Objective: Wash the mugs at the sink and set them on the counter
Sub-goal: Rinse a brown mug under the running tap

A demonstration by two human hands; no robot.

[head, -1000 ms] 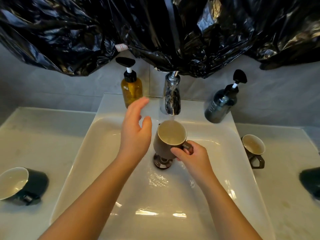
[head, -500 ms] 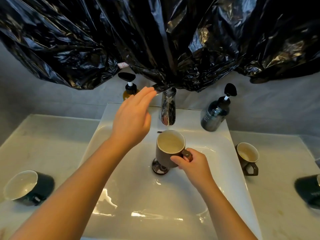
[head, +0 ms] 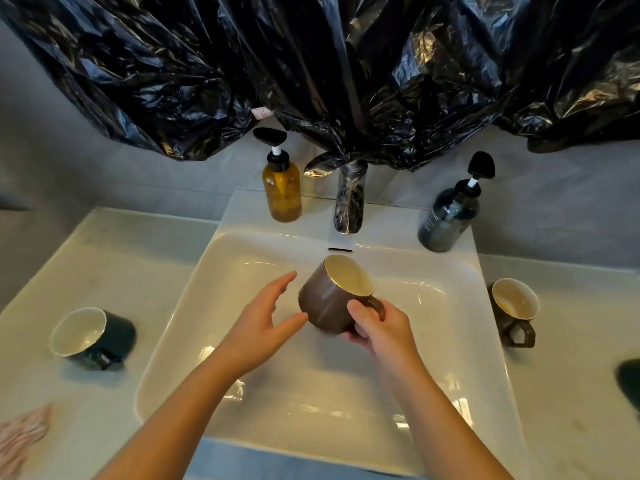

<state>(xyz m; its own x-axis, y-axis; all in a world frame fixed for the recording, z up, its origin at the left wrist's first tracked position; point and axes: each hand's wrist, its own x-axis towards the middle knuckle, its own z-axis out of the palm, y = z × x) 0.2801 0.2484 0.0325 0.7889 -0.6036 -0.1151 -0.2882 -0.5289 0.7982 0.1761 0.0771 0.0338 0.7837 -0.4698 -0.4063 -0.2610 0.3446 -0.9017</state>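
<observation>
A brown mug (head: 327,299) with a cream inside hangs tilted over the white sink basin (head: 242,258), below the chrome tap (head: 350,206). My right hand (head: 377,327) grips its handle. My left hand (head: 261,323) is spread beside the mug's left wall, thumb close to it, holding nothing. A second brown mug (head: 514,306) stands upright on the right counter. A dark green mug (head: 91,336) lies tipped on the left counter. No water shows at the tap.
An amber pump bottle (head: 282,188) stands left of the tap, a dark pump bottle (head: 448,216) right of it. Black plastic sheeting (head: 311,71) hangs above. A dark object (head: 628,379) sits at the right edge, a striped cloth (head: 20,434) at the lower left.
My left hand came down from the tap to the mug's left side. My right hand lifted and tilted the brown mug off the drain. The view shifted upward.
</observation>
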